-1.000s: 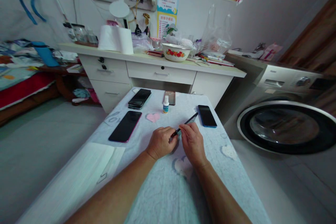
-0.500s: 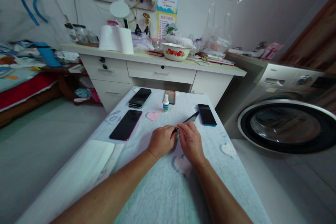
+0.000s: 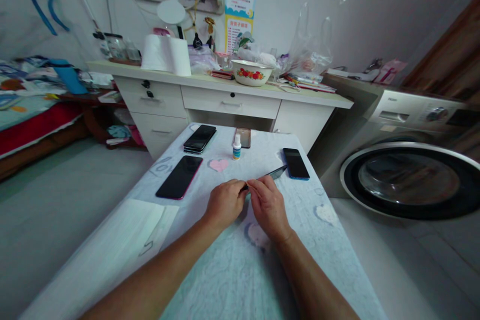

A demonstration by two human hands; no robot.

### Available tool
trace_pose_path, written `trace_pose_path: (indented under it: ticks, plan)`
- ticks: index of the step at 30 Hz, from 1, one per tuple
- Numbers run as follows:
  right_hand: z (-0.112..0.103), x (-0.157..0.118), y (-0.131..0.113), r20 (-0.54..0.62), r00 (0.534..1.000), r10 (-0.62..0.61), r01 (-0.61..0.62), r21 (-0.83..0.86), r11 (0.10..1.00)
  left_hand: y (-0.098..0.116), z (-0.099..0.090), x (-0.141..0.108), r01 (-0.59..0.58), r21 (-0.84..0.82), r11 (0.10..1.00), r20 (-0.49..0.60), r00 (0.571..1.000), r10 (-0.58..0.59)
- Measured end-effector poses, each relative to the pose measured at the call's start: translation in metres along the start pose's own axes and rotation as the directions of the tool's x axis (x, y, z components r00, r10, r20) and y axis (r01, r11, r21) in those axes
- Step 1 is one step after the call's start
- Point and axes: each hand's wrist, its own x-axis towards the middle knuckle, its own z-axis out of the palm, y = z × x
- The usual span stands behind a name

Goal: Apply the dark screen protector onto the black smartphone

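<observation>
A thin dark flat object [image 3: 276, 173], seen nearly edge-on, sticks out beyond my right hand [image 3: 269, 206] toward the blue-edged phone [image 3: 296, 164]. Both hands are closed on it at the table's middle, my left hand [image 3: 225, 202] at its near end; the fingers hide most of it and I cannot make out what it is. Left of my hands lies a large pink-edged phone [image 3: 180, 177], with a stack of phones [image 3: 200, 138] behind it. A small white bottle [image 3: 236, 148] stands upright in front of a brownish phone case [image 3: 243, 137].
The narrow table [image 3: 232, 280] wears a pale cloth with heart prints. Behind it stands a white desk [image 3: 232, 103] bearing a flowered bowl [image 3: 252, 73], paper rolls [image 3: 166, 55] and plastic bags. A washing machine [image 3: 408, 160] is on the right, a bed [image 3: 37, 125] on the left.
Both hands have shifted slightly left. The dark object has turned, its far end now lower and nearer the blue-edged phone, with more of its flat face showing.
</observation>
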Motion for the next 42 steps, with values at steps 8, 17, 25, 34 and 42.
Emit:
trace_pose_path:
  ticks: [8, 17, 25, 34, 42]
  plan:
    - [0.005, -0.002, -0.009, 0.013, 0.999, -0.035, 0.035, 0.001, 0.999, -0.020, -0.006, -0.012, -0.095, -0.184, 0.978, -0.027, 0.995, 0.092]
    - [-0.001, 0.002, 0.006, -0.063, 0.997, 0.048, -0.056, -0.124, 0.991, -0.033, 0.003, -0.008, -0.072, -0.310, 0.948, -0.067, 0.996, 0.054]
    - [-0.004, 0.006, 0.014, -0.146, 0.985, 0.093, -0.121, -0.196, 0.973, -0.032, 0.003, -0.007, -0.052, -0.352, 0.935, -0.078, 0.997, 0.026]
    - [0.010, 0.006, 0.002, -0.059, 0.997, 0.042, -0.049, -0.132, 0.990, -0.037, 0.008, -0.007, -0.067, -0.314, 0.947, -0.094, 0.995, 0.039]
    - [-0.011, 0.015, 0.012, 0.052, 0.998, 0.026, -0.015, -0.200, 0.980, -0.036, 0.007, -0.005, -0.068, -0.305, 0.950, -0.114, 0.993, 0.035]
